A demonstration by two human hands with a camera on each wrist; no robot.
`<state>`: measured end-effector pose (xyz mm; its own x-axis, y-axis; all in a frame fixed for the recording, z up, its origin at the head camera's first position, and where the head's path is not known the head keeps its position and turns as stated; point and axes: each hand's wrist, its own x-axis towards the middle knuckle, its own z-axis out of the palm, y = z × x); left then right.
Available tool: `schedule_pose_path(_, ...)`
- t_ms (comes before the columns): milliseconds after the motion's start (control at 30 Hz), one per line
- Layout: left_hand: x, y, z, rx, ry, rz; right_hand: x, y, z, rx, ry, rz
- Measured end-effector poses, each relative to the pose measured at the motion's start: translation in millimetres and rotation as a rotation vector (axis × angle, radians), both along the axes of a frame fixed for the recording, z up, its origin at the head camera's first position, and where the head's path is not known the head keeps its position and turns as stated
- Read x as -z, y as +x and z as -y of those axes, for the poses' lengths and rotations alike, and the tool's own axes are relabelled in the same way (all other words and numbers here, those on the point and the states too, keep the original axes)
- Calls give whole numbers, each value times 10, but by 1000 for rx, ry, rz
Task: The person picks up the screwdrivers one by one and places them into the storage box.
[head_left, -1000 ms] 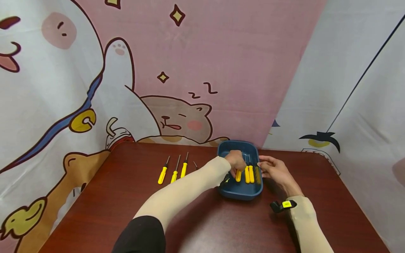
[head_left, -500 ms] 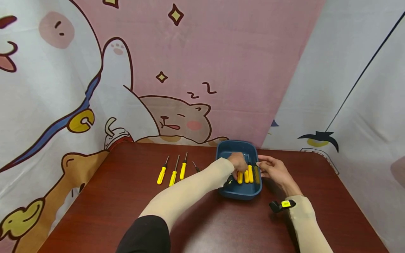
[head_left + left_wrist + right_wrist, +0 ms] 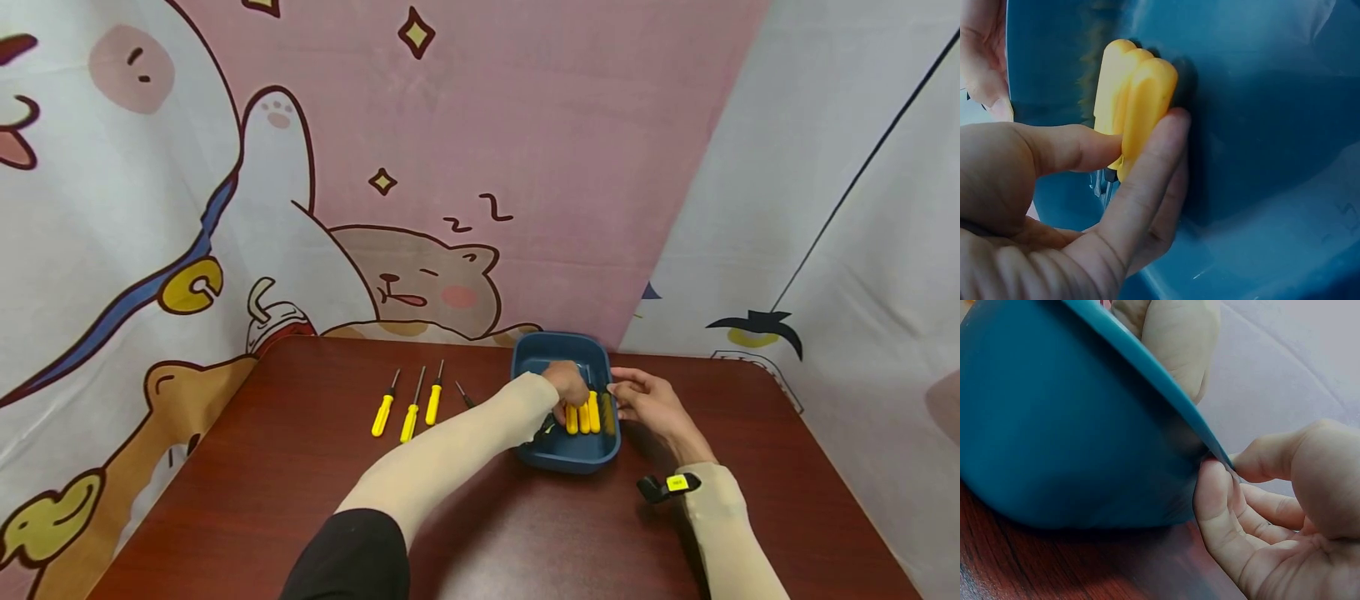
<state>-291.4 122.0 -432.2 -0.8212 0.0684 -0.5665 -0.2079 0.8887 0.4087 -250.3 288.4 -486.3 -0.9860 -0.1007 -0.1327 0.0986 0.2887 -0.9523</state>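
In the head view a blue plastic bin (image 3: 566,463) stands at the back of the table. My left hand (image 3: 567,383) is down inside it, thumb and fingers pinching the yellow handle of a screwdriver (image 3: 1147,103). That handle lies right alongside two more yellow screwdriver handles (image 3: 594,412), all pointing the same way; the shanks are mostly hidden behind the hand. My right hand (image 3: 654,408) pinches the bin's right rim between thumb and fingers, which the right wrist view shows close up at the rim (image 3: 1207,440).
Left of the bin, three yellow-handled screwdrivers (image 3: 409,423) lie side by side on the brown table (image 3: 525,533). A dark shank (image 3: 465,395) pokes out from behind the left sleeve. A cartoon-printed cloth (image 3: 570,167) hangs behind the table's back edge.
My left hand has shifted slightly right in the bin, bringing the pinched screwdriver up against the other two. The right hand stays at the rim.
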Motion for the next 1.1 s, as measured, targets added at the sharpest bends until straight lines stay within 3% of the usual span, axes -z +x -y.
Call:
schedule_pose_path(433,117,-60,6,-48,86,-22,-14,-12,16,-1,5,-8)
schedule_pose_path(600,15,9,32,-46,76,-25,-26,-18,14,-10,7,-15)
schedule_pose_path(667,-31,40,45,-42,70,-25,-28,-19,14,-12,3,-16)
schedule_pose_path(900,-18,40,76,-8,71,-37,-38,-12,18,-13,-1,-11)
schedule_pose_path(1100,-2,34,88,45,8,-79,-27,4,16,-12,11,-9)
